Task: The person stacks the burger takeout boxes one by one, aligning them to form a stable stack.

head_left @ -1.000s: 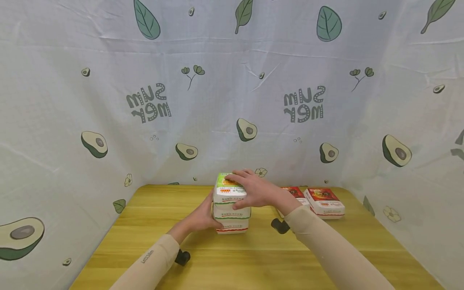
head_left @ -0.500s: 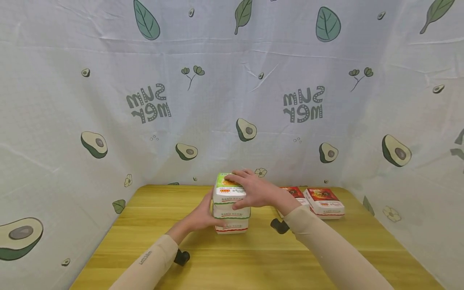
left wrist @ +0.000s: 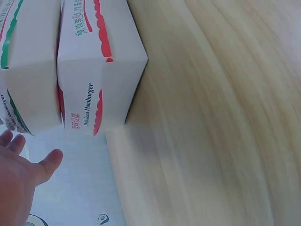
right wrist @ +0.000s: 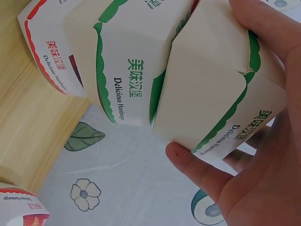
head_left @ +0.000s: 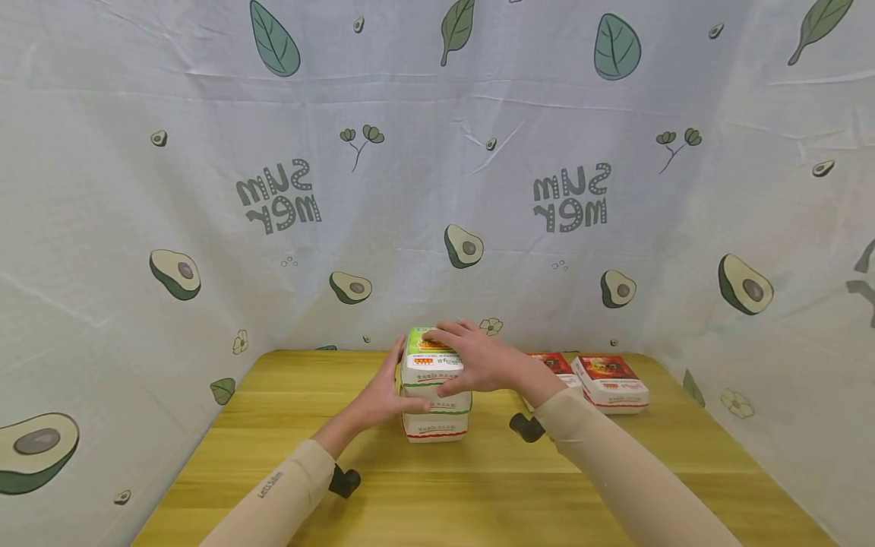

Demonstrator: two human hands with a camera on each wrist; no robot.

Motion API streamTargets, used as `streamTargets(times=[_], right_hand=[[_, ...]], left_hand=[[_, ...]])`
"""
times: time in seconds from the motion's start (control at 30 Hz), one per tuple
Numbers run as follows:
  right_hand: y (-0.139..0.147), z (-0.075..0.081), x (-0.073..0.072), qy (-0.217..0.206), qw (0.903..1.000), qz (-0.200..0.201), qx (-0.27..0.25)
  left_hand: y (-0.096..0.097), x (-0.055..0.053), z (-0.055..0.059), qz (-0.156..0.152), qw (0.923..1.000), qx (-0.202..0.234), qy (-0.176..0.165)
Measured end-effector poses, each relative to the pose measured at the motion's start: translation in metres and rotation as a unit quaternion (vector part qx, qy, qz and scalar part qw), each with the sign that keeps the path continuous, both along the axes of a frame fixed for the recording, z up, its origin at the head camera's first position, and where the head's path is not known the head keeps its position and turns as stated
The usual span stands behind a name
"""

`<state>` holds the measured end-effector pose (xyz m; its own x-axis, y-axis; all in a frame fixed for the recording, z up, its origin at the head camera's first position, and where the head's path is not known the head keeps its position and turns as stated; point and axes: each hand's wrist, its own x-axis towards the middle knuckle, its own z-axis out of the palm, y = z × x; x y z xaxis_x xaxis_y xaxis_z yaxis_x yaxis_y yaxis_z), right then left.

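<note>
Three white paper hamburger boxes stand stacked at mid table in the head view. The top box [head_left: 427, 365] has a green printed lid, the middle box [head_left: 447, 403] a green scalloped edge, the bottom box [head_left: 434, 429] a red one. My right hand [head_left: 481, 361] holds the top box from the right, thumb on its front and fingers over the lid. In the right wrist view the top box [right wrist: 202, 89] leans against the hand. My left hand [head_left: 376, 399] is beside the stack's left side, fingers extended, thumb across the front at the middle box. The left wrist view shows its spread thumb off the boxes.
Two hamburger boxes with red lids sit at the back right; the nearer-to-centre red box [head_left: 555, 365] is partly behind my right forearm, the other red box [head_left: 611, 382] is in full view. A printed cloth [head_left: 383, 190] hangs behind the wooden table [head_left: 437, 501].
My left hand has slid up the side of the stack, its thumb rising from the bottom box to the middle one. The right hand and the boxes stay nearly where they were.
</note>
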<state>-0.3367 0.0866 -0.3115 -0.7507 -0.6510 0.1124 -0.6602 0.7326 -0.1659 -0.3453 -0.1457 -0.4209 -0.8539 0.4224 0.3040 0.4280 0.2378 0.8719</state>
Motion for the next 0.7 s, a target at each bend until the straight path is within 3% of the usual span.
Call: streamTargets(times=[0.27,0.47,0.7], right_hand=[[0.0,-0.001,0.0,-0.001,1.0,-0.006,0.004],[0.001,-0.002,-0.001,0.0,0.9999,-0.01,0.007],[0.0,0.0,-0.001,0.002,1.0,-0.006,0.007]], left_hand=[[0.005,0.002,0.009,-0.011,0.9998,0.018,-0.001],[0.008,-0.001,0.011,-0.003,0.9998,0.021,-0.002],[0.009,-0.004,0.011,-0.014,0.9991,0.037,-0.011]])
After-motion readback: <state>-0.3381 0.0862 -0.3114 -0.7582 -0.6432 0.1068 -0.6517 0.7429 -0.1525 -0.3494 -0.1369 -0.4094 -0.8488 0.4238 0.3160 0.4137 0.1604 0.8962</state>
